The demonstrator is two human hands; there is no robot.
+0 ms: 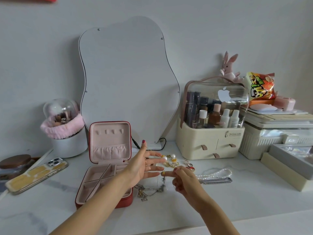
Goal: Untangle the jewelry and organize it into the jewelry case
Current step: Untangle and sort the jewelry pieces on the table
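Head camera view of a white marble-look tabletop [220,209], where a red square jewelry case with pale pink lining [108,167] stands open at centre left. Left hand [144,167] hovers beside it, fingers spread wide and straight. Right hand [183,179] pinches a thin chain, its fingers curled, above a tangled heap of silver and gold necklaces [149,191]. Pearl earrings and gold rings [171,161] lie just behind the hands.

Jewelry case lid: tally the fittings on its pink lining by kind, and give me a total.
Hooks: 4
Gathered pocket: 1
Total: 5
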